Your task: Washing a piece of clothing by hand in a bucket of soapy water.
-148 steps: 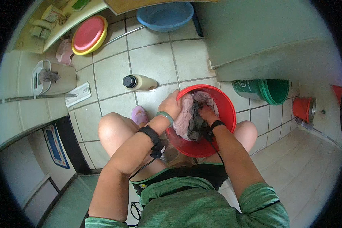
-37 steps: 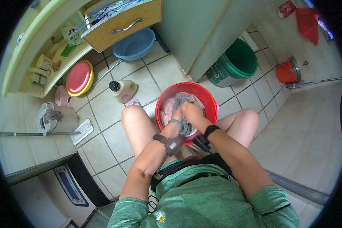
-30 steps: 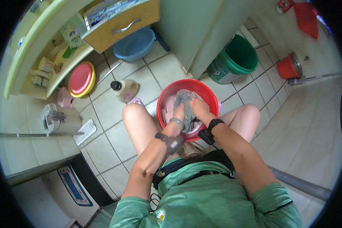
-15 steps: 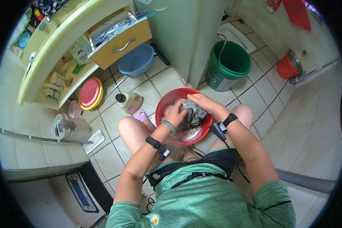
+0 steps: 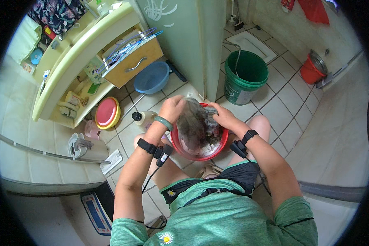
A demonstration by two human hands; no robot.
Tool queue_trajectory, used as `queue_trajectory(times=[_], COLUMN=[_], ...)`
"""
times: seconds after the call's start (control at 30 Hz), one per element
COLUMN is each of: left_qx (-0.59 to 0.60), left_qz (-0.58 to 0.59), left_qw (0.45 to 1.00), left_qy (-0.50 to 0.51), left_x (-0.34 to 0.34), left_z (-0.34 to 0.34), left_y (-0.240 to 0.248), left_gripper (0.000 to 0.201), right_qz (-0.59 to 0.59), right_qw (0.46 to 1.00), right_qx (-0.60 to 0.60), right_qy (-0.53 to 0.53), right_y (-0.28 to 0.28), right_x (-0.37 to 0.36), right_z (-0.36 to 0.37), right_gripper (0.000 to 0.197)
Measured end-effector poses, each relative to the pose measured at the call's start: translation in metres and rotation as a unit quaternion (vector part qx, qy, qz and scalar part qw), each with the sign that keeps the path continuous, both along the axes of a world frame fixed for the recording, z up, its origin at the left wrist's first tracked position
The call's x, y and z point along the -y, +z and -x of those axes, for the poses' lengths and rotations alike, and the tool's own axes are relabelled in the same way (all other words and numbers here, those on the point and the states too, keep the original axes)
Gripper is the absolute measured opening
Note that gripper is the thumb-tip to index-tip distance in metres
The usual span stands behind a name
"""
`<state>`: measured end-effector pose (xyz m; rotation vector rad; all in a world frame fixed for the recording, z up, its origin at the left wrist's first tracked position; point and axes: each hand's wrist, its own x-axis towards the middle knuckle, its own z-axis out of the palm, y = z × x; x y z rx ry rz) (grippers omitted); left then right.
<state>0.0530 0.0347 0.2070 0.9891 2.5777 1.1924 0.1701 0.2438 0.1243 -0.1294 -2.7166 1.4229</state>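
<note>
Between my knees a red basin [image 5: 222, 148] rests on the floor, with whitish suds or cloth low inside it. A wet grey cloth [image 5: 192, 125] hangs spread over the basin, blurred by motion. My left hand [image 5: 173, 108] pinches its upper left part, raised above the rim. At the basin's far right side my right hand [image 5: 226, 116] is closed on a bunched grey part of the cloth. Whether both hands hold one single piece I cannot tell. A bottle with a black cap [image 5: 143, 119] stands just left of my left wrist.
Beyond the basin to the right stands a green bucket [image 5: 245, 82] with a hose in it. A blue basin [image 5: 151, 78] lies below an open drawer [image 5: 133, 61] holding hangers. A red-and-yellow basin [image 5: 107, 112] is at left. A partition [image 5: 211, 53] rises just beyond the red basin.
My left hand has risen up and left out of the basin, pulling the grey cloth out from a bunch into a spread sheet. My right hand has shifted slightly toward the basin's right rim.
</note>
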Motion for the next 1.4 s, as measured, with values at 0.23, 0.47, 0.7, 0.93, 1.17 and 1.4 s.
queue_trajectory(times=[0.23, 0.47, 0.7, 0.93, 1.17, 1.4], left_qx=[0.108, 0.108, -0.015, -0.241, 0.035, 0.346], left_qz=[-0.091, -0.05, 0.133, 0.089, -0.046, -0.249], left_qw=[0.99, 0.992, 0.988, 0.966, 0.993, 0.904], left_qy=[-0.019, -0.029, -0.072, -0.003, 0.1, -0.043], left_x=[-0.007, -0.009, 0.019, 0.041, 0.051, 0.051], left_z=[0.01, 0.011, 0.025, 0.044, 0.072, 0.069], left_y=[0.036, 0.062, 0.066, 0.012, -0.018, 0.035], left_gripper=[0.033, 0.035, 0.042, 0.024, 0.024, 0.017], right_qz=[0.024, 0.02, 0.493, 0.343, 0.355, 0.34], right_qw=[0.99, 0.989, 0.868, 0.936, 0.934, 0.939], right_qx=[-0.094, -0.117, -0.01, 0.022, -0.007, 0.001], right_qy=[0.105, 0.086, 0.049, 0.078, 0.032, -0.056], right_y=[0.038, 0.063, 0.127, 0.15, 0.153, 0.141], right_x=[0.012, 0.032, -0.023, -0.015, -0.011, -0.051], right_z=[0.013, 0.021, 0.031, 0.041, 0.048, 0.053], right_gripper=[0.026, 0.026, 0.015, 0.02, 0.017, 0.018])
